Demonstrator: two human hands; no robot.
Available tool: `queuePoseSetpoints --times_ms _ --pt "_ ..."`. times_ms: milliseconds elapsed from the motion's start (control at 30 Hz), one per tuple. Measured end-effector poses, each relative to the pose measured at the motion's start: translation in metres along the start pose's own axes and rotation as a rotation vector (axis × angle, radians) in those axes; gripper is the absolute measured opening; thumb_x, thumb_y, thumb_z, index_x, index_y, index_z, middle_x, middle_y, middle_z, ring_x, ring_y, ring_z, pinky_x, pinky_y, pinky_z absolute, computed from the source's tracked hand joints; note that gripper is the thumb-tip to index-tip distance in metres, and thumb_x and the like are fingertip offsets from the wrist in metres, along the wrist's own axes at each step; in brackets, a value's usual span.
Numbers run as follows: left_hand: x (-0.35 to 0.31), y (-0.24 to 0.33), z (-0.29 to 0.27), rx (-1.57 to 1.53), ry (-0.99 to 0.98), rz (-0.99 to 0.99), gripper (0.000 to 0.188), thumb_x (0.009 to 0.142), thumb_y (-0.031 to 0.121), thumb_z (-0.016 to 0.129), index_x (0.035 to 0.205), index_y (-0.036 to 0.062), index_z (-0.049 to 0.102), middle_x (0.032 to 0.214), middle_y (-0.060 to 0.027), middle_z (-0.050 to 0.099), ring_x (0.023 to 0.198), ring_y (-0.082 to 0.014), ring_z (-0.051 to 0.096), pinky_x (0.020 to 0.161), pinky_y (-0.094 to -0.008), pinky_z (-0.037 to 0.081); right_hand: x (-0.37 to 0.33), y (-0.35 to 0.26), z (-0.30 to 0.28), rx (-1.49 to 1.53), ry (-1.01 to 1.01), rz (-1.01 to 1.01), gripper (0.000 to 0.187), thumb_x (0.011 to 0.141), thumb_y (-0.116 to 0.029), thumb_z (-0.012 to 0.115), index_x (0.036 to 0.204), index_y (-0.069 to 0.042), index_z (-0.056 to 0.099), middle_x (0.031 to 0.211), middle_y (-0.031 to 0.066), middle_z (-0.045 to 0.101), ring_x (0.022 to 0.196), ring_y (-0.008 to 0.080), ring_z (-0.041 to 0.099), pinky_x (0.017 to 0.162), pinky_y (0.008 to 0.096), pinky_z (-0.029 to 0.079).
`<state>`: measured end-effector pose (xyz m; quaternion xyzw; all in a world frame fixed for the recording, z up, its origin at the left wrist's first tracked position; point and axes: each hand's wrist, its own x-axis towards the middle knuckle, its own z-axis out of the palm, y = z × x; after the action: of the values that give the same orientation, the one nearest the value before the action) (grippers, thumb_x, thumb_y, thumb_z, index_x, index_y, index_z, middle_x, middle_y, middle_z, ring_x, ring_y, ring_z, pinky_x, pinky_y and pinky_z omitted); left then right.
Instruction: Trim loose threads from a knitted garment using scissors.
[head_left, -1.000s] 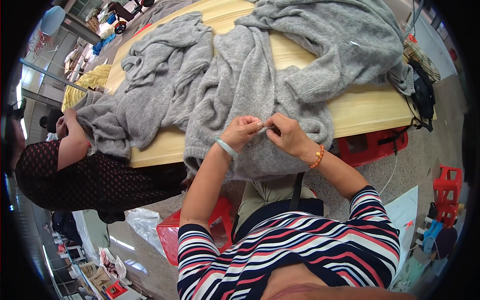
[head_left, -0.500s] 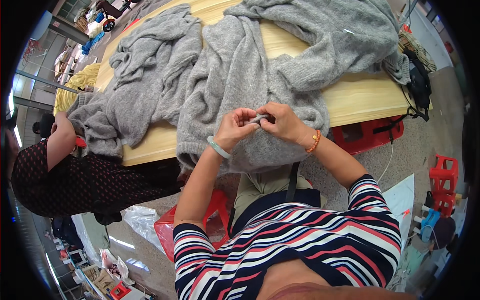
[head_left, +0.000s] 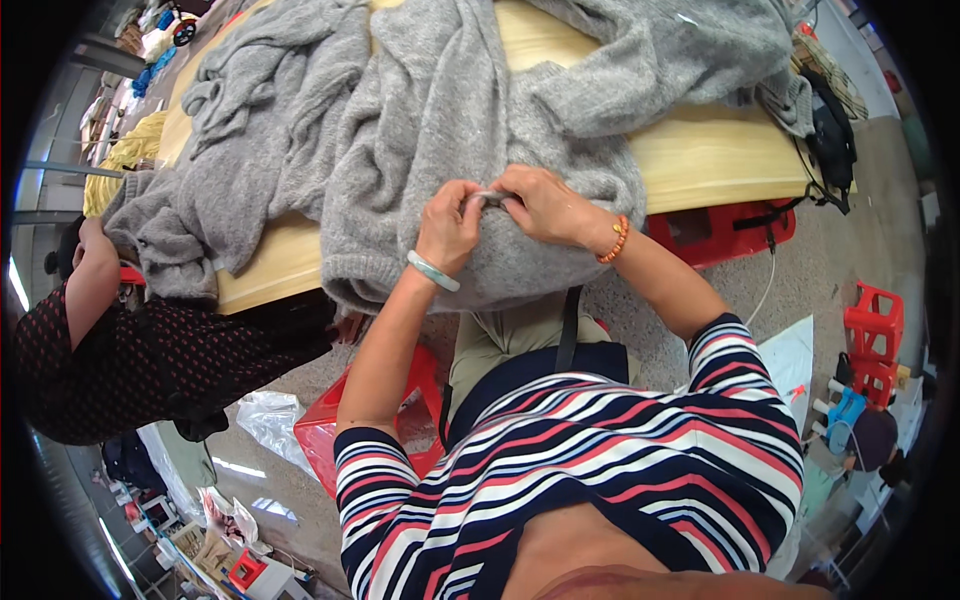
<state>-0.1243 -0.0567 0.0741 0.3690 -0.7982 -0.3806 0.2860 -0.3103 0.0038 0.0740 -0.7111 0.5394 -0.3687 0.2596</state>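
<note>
Bench (head_left: 730, 160) is shifting up and left in view, left hand (head_left: 447, 224) and right hand (head_left: 550, 205) moving with it, fingers (head_left: 516, 181) clamping a raised fold (head_left: 490, 197) of the grey knit garment (head_left: 540, 262) between them, probably keeping it steady, garment draping over the near edge within reach.

Before me, the near garment (head_left: 430, 130) lies on the surface (head_left: 700, 160) and hangs over its front edge toward me. My hands meet over it, my left hand (head_left: 450, 225) just beside my right hand (head_left: 550, 205). To its left lies a second garment (head_left: 240, 150), and a co-worker (head_left: 150, 365) is on that side. To the right and farther back spreads a third garment (head_left: 660, 85), with a bag (head_left: 830, 135) at the surface's right end. One stool (head_left: 715, 240) sits under the surface to my right, stacked stools (head_left: 874, 325) are farther right, and a plastic sheet (head_left: 270, 420) lies on the floor (head_left: 800, 260) to my left.
</note>
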Motion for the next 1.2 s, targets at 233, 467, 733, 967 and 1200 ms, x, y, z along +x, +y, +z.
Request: queuePoseSetpoints --times_ms 233,467,733,967,1200 --pt "0.0 -0.01 -0.002 -0.073 -0.052 -0.049 0.01 0.09 0.008 0.062 0.096 0.0002 0.064 0.073 -0.001 0.061 0.067 -0.0063 0.052 0.061 -0.0244 0.044 0.008 0.002 -0.005 0.164 -0.026 0.182 0.017 0.077 -0.006 0.062 0.09 0.003 0.069 0.079 0.0179 0.07 0.074 0.0267 0.068 0.07 0.0381 0.053" --pt "0.001 -0.017 -0.007 -0.192 -0.142 -0.168 0.011 0.092 0.009 0.063 0.097 -0.0007 0.065 0.083 0.0028 0.063 0.074 -0.0044 0.053 0.067 -0.0204 0.045 0.008 0.014 -0.014 0.724 -0.273 0.402 0.016 0.086 -0.018 0.07 0.089 -0.002 0.07 0.068 0.0007 0.064 0.062 0.0054 0.057 0.056 0.0224 0.045" --pt "-0.017 0.02 -0.025 0.347 0.188 0.215 0.041 0.079 0.023 0.079 0.11 0.0019 0.063 0.109 -0.01 0.064 0.099 -0.0199 0.059 0.088 -0.0319 0.046 0.005 0.013 -0.024 0.759 -0.154 0.411 0.032 0.089 -0.032 0.072 0.104 -0.004 0.067 0.08 0.0004 0.061 0.065 0.0067 0.054 0.061 0.0225 0.048" --pt "-0.085 -0.005 -0.066 0.728 0.116 0.066 0.04 0.067 0.016 0.073 0.103 0.0021 0.061 0.096 -0.0136 0.061 0.096 -0.0321 0.058 0.093 -0.0433 0.038 -0.009 -0.039 -0.053 -0.27 -0.144 -0.142 0.099 0.069 -0.028 0.083 0.151 -0.015 0.03 0.151 0.0147 0.033 0.138 0.0313 0.035 0.112 0.0501 0.03" --pt "-0.092 0.116 -0.068 -0.28 -0.457 0.313 0.017 0.063 -0.001 0.069 0.08 0.0007 0.064 0.091 -0.0143 0.059 0.083 -0.028 0.059 0.075 -0.0335 0.046 0.007 -0.049 -0.027 -0.663 -0.027 -0.378 0.091 0.067 -0.016 0.071 0.149 -0.015 0.033 0.154 0.0137 0.031 0.147 0.0303 0.02 0.118 0.0576 0.008"
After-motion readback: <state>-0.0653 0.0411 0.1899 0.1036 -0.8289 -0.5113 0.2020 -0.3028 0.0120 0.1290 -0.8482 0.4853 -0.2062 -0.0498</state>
